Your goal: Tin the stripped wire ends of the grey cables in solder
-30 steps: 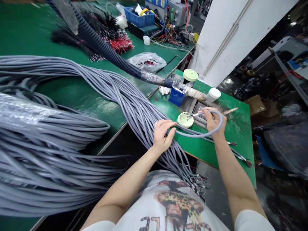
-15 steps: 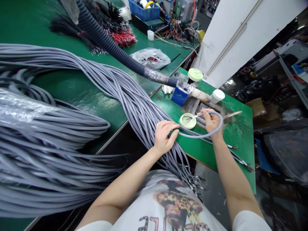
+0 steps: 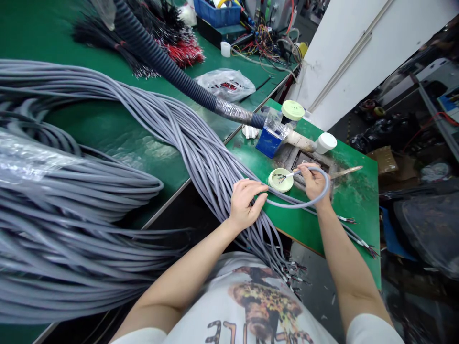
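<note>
My right hand (image 3: pixel 314 182) is closed on a grey cable (image 3: pixel 300 206) near its stripped end. The cable loops round that hand and runs back left towards my other hand. Its bare-ended thin wires (image 3: pixel 281 178) fan out inside a pale green round tub (image 3: pixel 275 188); whether they touch the contents cannot be made out. My left hand (image 3: pixel 247 203) lies over the big bundle of grey cables (image 3: pixel 201 138), thumb and fingers apart, beside the looped cable. Two or more finished-looking cable ends (image 3: pixel 347 220) lie on the green board (image 3: pixel 353 196) under my right forearm.
A sooty metal pot (image 3: pixel 304 157), a flat stick (image 3: pixel 346 172), a white cup (image 3: pixel 325 142) and a lidded jar (image 3: pixel 293 110) stand beyond my right hand. A ribbed hose (image 3: pixel 172 71) crosses above to a blue box (image 3: pixel 268 142). Coiled cables (image 3: pixel 89 186) fill the left.
The wire tips have shifted slightly left within the tub. Both hands keep their hold and place, and the view has moved a little.
</note>
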The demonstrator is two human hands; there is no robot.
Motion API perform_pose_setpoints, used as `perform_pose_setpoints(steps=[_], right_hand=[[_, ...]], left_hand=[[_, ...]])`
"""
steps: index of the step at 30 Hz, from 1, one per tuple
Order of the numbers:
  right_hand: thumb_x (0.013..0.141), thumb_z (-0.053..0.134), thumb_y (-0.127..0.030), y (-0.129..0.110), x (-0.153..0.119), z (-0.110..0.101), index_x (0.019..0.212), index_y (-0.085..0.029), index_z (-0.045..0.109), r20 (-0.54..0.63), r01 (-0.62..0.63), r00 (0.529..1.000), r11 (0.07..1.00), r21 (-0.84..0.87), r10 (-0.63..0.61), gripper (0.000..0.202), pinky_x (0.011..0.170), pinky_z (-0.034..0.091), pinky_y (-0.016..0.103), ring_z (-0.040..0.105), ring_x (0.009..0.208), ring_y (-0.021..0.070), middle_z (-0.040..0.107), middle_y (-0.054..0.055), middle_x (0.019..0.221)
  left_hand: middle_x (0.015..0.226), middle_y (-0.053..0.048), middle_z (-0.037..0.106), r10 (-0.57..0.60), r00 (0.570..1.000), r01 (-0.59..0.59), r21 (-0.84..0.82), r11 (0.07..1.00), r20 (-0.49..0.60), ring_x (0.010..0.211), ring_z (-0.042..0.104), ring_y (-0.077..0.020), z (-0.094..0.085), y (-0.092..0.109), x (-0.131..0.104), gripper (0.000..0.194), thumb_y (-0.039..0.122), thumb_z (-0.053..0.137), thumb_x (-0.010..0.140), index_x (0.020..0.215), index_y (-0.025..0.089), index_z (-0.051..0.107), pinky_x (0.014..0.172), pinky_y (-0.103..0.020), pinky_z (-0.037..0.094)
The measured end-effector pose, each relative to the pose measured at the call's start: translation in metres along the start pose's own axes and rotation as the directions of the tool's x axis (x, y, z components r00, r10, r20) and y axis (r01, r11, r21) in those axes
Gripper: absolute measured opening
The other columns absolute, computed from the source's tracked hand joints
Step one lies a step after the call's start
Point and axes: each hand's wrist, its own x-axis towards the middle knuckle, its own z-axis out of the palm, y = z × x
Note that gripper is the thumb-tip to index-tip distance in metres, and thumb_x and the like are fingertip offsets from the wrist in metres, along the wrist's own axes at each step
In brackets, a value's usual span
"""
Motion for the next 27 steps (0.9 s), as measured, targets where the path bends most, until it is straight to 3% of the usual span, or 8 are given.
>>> perform_pose_setpoints(steps=[10, 18, 27], right_hand=[[0.092, 0.053, -0.034, -0.005, -0.001, -0.003, 0.089, -0.023, 0.068, -0.001, -0.018, 1.0, 1.0, 0.003, 0.018, 0.02, 0.092, 0.048, 0.042, 0.066, 0.092, 0.0217, 0.074, 0.003, 0.082], [0.09, 0.055, -0.039, -0.016, 0.009, -0.029, 0.091, -0.022, 0.068, -0.186, -0.028, 0.982, 0.999, -0.046, 0.019, 0.021, 0.077, 0.052, 0.036, 0.068, 0.079, 0.0203, 0.071, 0.004, 0.085], [0.09, 0.053, -0.043, 0.029, 0.032, -0.055, 0.086, -0.021, 0.07, -0.246, -0.044, 0.967, 0.916, -0.4, -0.061, 0.028, 0.075, 0.047, 0.036, 0.064, 0.079, 0.0233, 0.071, 0.005, 0.077]], left_hand=[[0.089, -0.003, 0.073, -0.01, 1.0, 0.01, 0.016, 1.0, 0.007, 0.096, 0.064, -0.0203, 0.0, -0.002, -0.001, 0.015, 0.023, 0.058, 0.086, 0.098, 0.023, 0.066, 0.096, -0.044, 0.043], [0.116, -0.007, 0.066, 0.014, 0.997, -0.012, 0.033, 0.999, -0.078, 0.117, 0.055, -0.024, -0.001, -0.001, 0.0, 0.033, 0.024, 0.06, 0.085, 0.118, 0.022, 0.057, 0.101, -0.047, 0.043], [0.128, -0.01, 0.059, 0.036, 0.996, -0.032, 0.051, 0.998, -0.087, 0.127, 0.049, -0.0283, 0.0, -0.002, 0.0, 0.045, 0.026, 0.06, 0.086, 0.129, 0.022, 0.05, 0.105, -0.051, 0.039]])
